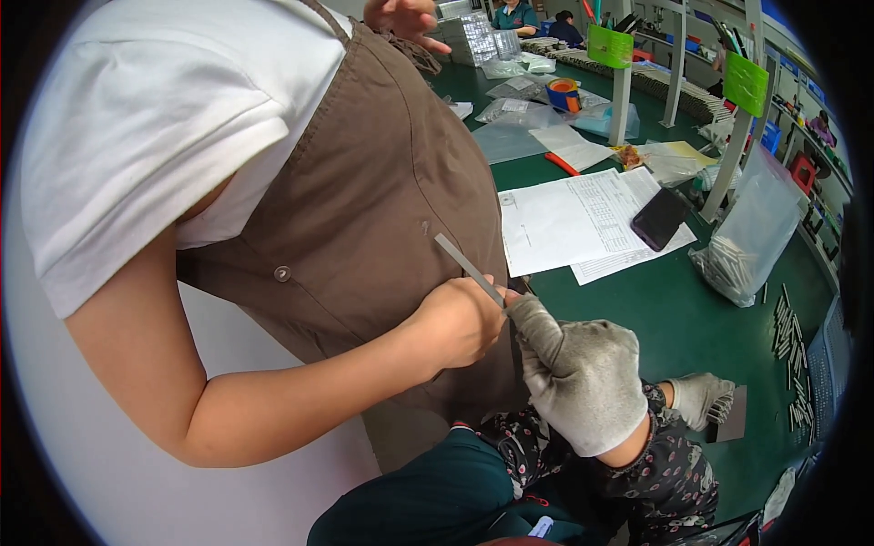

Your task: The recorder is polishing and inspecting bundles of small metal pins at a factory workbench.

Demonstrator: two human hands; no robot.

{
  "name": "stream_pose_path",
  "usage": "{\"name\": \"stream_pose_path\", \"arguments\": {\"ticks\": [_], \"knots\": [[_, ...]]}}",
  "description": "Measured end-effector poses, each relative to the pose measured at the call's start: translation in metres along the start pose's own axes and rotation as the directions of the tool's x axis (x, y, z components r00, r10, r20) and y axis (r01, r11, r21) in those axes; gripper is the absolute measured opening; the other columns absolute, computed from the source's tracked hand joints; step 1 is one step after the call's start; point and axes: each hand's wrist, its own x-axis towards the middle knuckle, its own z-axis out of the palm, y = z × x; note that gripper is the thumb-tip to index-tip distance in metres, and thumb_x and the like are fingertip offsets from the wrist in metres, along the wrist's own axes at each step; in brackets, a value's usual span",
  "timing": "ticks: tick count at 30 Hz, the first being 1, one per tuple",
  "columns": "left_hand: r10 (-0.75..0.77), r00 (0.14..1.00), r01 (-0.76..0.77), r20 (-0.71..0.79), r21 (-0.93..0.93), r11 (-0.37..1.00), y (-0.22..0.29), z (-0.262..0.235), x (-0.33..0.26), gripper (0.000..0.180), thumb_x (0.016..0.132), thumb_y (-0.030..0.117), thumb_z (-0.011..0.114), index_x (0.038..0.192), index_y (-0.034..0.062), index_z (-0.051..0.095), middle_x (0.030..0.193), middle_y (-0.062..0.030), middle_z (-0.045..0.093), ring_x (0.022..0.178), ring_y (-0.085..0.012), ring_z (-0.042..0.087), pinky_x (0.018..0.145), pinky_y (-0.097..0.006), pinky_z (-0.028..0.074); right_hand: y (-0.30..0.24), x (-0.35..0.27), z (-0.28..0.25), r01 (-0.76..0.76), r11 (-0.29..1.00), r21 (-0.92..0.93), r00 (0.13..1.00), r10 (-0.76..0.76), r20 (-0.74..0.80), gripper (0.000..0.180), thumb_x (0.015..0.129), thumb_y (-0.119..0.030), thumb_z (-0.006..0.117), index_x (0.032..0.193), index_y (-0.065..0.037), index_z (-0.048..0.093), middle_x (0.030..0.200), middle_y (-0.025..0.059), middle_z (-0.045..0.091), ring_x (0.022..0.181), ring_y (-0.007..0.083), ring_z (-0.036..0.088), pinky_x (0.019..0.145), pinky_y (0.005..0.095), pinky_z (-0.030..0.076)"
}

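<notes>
Green bench (674,309): clear bag (763,207) of grey pins (728,266); right hand (587,382) pinches a strip (464,258) (left hand (699,399), grip unclear).

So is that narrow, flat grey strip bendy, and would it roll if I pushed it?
The narrow, flat grey strip is probably stiff: it sticks out straight past the other person's bare hand without drooping. Looking flat rather than round, it would likely slide when pushed, not roll. It may be light because it's so narrow, though I can't tell its material.

Arms (669,487) crossed, both hands (587,378) gloved.
</notes>
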Motion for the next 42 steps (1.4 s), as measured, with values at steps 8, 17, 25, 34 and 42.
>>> {"name": "stream_pose_path", "arguments": {"ticks": [8, 17, 25, 34, 42], "knots": [[0.149, 0.926, -0.117, -0.346, 0.110, 0.987, 0.019, 0.050, -0.027, 0.020, 0.080, 0.026, 0.045, 0.068, 0.0152, 0.057, 0.075, -0.0008, 0.060, 0.078, -0.0217, 0.056, 0.068, -0.036, 0.044, 0.005, 0.003, 0.005, 0.029, 0.999, -0.028, 1.000, -0.029, 0.008, 0.044, 0.068, -0.013, 0.060, 0.110, -0.001, 0.055, 0.052, 0.0011, 0.051, 0.047, 0.0172, 0.055, 0.048, 0.0305, 0.041], [0.283, 0.729, -0.191, -0.624, 0.211, 0.959, 0.034, 0.062, -0.016, 0.028, 0.076, 0.030, 0.046, 0.052, 0.0172, 0.053, 0.061, -0.0024, 0.058, 0.064, -0.0218, 0.056, 0.058, -0.035, 0.043, 0.002, 0.000, 0.004, 0.036, 0.999, -0.024, 0.999, -0.035, 0.011, 0.049, 0.068, -0.013, 0.060, 0.114, -0.002, 0.054, 0.051, 0.0010, 0.050, 0.047, 0.0163, 0.054, 0.048, 0.0300, 0.041], [0.210, 0.731, -0.146, -0.649, 0.152, 0.978, 0.049, 0.042, -0.025, 0.019, 0.068, 0.036, 0.054, 0.063, 0.0201, 0.063, 0.067, -0.0009, 0.062, 0.063, -0.0211, 0.059, 0.048, -0.038, 0.043, 0.001, -0.017, -0.012, -0.103, 0.995, -0.016, 0.994, 0.103, 0.042, 0.038, 0.069, -0.001, 0.058, 0.107, -0.002, 0.058, 0.052, 0.0082, 0.052, 0.046, 0.0220, 0.055, 0.046, 0.0332, 0.042], [0.369, 0.809, -0.131, -0.458, 0.472, 0.872, 0.043, 0.013, -0.021, 0.018, 0.072, 0.032, 0.052, 0.072, 0.0179, 0.064, 0.079, -0.0016, 0.060, 0.076, -0.0217, 0.053, 0.060, -0.038, 0.042, 0.002, -0.019, -0.006, -0.037, 0.999, -0.007, 0.998, 0.037, 0.055, 0.040, 0.067, -0.010, 0.061, 0.105, -0.001, 0.057, 0.052, 0.0050, 0.051, 0.047, 0.0212, 0.055, 0.047, 0.0329, 0.041], [0.387, 0.904, 0.109, -0.184, 0.972, 0.208, 0.030, -0.031, -0.080, 0.015, 0.072, 0.023, 0.056, 0.081, 0.0132, 0.061, 0.087, -0.0067, 0.054, 0.087, -0.0236, 0.049, 0.074, -0.036, 0.041, -0.002, -0.015, -0.009, -0.068, 0.998, -0.005, 0.997, 0.068, -0.033, 0.028, 0.072, -0.005, 0.059, 0.100, -0.003, 0.060, 0.052, 0.0075, 0.052, 0.047, 0.0223, 0.055, 0.047, 0.0331, 0.042]]}}
